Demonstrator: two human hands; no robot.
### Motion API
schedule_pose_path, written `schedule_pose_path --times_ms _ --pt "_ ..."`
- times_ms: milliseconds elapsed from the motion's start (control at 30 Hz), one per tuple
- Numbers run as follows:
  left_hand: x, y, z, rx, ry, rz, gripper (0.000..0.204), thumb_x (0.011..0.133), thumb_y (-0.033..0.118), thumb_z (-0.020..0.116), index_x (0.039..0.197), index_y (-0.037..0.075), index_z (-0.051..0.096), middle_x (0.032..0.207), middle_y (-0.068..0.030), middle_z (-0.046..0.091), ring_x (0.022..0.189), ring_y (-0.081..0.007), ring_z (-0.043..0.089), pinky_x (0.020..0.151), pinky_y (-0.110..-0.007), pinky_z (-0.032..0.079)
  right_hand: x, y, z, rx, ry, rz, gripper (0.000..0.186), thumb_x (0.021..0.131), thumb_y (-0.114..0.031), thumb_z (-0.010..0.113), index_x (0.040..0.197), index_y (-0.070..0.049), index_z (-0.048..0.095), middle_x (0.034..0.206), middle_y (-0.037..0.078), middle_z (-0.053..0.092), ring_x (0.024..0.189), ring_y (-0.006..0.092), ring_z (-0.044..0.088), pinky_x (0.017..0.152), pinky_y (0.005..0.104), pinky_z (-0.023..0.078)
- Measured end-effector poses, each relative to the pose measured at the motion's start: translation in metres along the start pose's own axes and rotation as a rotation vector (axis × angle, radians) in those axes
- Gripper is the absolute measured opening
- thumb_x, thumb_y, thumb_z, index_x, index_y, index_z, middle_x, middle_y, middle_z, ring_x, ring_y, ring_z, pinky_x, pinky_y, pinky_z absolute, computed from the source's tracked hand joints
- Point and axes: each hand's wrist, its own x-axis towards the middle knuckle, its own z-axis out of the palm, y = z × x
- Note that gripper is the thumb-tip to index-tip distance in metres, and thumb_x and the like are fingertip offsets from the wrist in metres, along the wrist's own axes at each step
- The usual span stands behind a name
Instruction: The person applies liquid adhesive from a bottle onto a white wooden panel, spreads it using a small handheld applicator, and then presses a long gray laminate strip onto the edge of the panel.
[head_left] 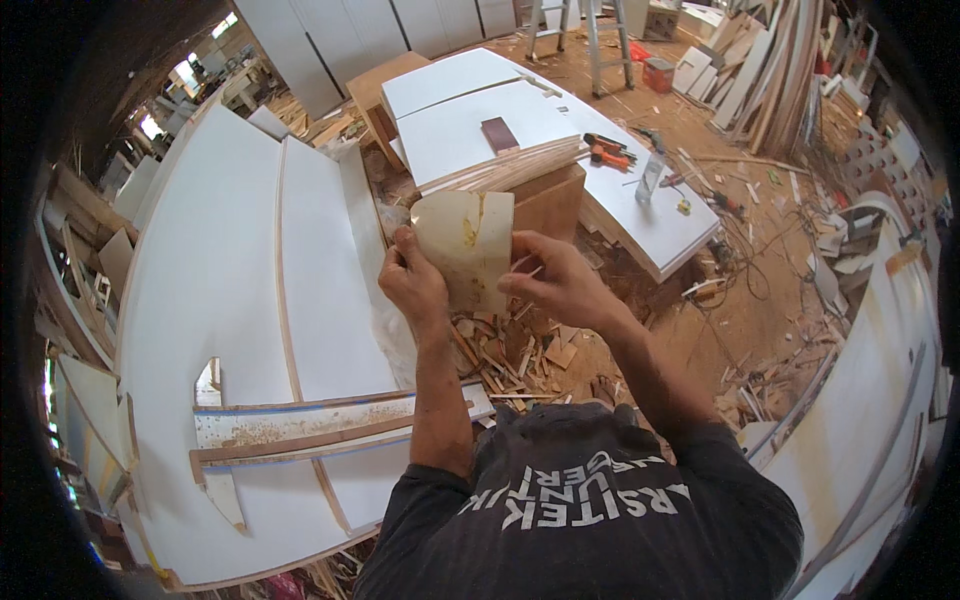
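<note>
A cream-coloured panel (462, 250) with a rounded upper left corner and yellow-brown smears is held up in front of me. My left hand (415, 280) grips its left edge, thumb on the face and the other fingers mostly behind. At the opposite edge, my right hand (560, 275) is closed with fingers curled, and a thin white strip (530, 270) shows between them. Whether that strip is joined to the panel I cannot tell. Just behind the panel lies a bundle of thin wooden strips (500, 170) on a brown wooden box (555, 205).
A large white board (210, 260) fills the left side, with wood-edged pieces (300, 420) on it. Ahead, a white worktop (470, 105) carries a maroon block (498, 134), orange-handled tools (608, 152) and a clear bottle (650, 178). Wood offcuts (520, 355) and cables (755, 265) litter the floor.
</note>
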Motion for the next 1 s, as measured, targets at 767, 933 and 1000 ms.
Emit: schedule_pose_path --times_ms 767,933,1000 --pt "-0.054 -0.083 0.153 -0.124 -0.741 -0.069 0.061 0.095 0.054 0.065 0.07 -0.002 0.066 0.068 0.0006 0.062 0.061 -0.0078 0.051 0.053 -0.026 0.042 -0.105 0.029 -0.073 -0.074 -0.146 0.328 0.031 0.094 -0.031 0.065 0.097 0.0 0.068 0.078 0.014 0.068 0.07 0.0225 0.064 0.068 0.0399 0.05" --pt "-0.061 -0.034 0.205 -0.195 -0.6 -0.253 0.072 0.097 0.064 0.054 0.069 -0.002 0.064 0.066 0.0005 0.059 0.064 -0.0086 0.049 0.057 -0.03 0.042 -0.125 0.038 -0.143 -0.016 0.071 0.449 0.028 0.095 -0.026 0.067 0.085 -0.001 0.066 0.072 0.007 0.062 0.067 0.0183 0.058 0.064 0.0365 0.047" --pt "-0.078 -0.028 0.233 -0.148 -0.598 -0.212 0.073 0.097 0.064 0.053 0.07 -0.002 0.063 0.065 0.0011 0.058 0.064 -0.0084 0.047 0.057 -0.031 0.041 -0.126 0.062 -0.174 -0.1 0.168 0.415 0.031 0.096 -0.03 0.066 0.085 -0.001 0.067 0.073 0.012 0.065 0.068 0.0246 0.062 0.067 0.0392 0.049"
